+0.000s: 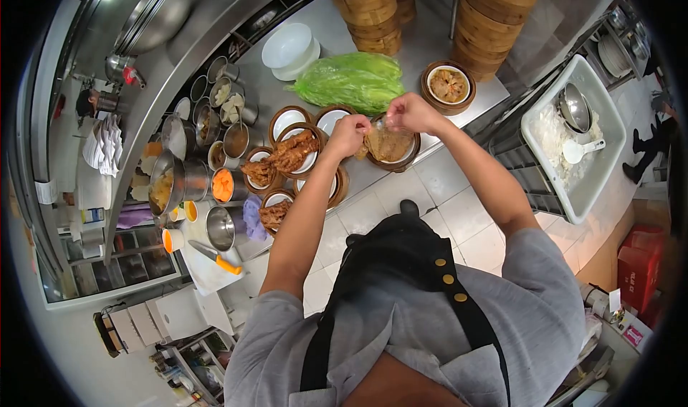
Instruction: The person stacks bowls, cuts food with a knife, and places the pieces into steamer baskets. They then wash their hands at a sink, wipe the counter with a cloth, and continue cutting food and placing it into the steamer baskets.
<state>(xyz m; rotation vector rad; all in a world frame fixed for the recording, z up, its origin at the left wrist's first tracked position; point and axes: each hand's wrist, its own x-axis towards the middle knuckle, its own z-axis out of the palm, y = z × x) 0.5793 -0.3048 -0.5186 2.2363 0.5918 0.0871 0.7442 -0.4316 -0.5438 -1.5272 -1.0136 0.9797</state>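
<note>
Brown sheet [385, 146] sits just below and between hands, over steamer [396, 168]. Left hand [350, 136] and right hand [414, 114] both pinch it.

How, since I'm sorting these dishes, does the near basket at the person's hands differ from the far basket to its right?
The near basket shows a flat, brown layer; the far basket holds chunkier, orange-brown food.
The left hand and right hand partly hide the near basket; the far basket is uncovered.
Both are round, brown and on the metal table.
</note>
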